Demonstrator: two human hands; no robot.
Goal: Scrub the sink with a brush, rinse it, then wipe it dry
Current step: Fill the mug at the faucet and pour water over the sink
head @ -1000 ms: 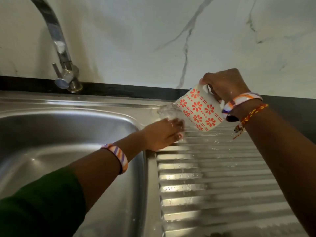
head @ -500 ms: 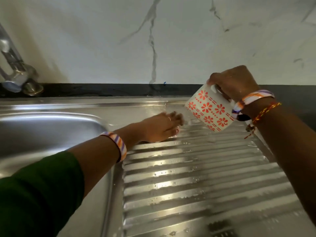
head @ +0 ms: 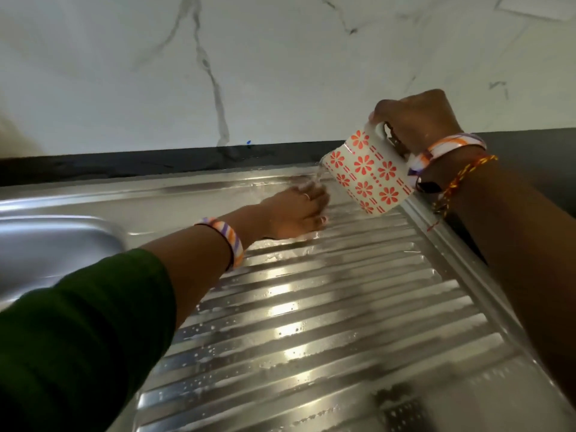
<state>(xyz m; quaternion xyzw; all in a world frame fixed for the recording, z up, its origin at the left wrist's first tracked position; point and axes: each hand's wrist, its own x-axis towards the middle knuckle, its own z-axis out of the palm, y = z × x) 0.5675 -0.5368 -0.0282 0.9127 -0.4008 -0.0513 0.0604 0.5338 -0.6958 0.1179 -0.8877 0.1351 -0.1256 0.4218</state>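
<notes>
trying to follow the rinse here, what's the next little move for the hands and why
Probably sweep the left hand down the ridged drainboard while the right hand tips the flowered mug: water is landing on the left hand's fingers at the top, and white droplets still dot the lower ridges.

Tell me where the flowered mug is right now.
In the head view, the flowered mug sits upper right, gripped by the right hand, tipped above the ribbed drainboard and pouring water onto the left hand.

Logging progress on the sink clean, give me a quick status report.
Right hand grips flowered mug, tilted, pouring water. Left hand open, flat on wet ribbed drainboard under the stream. Rinsing; nothing in the way.
</notes>
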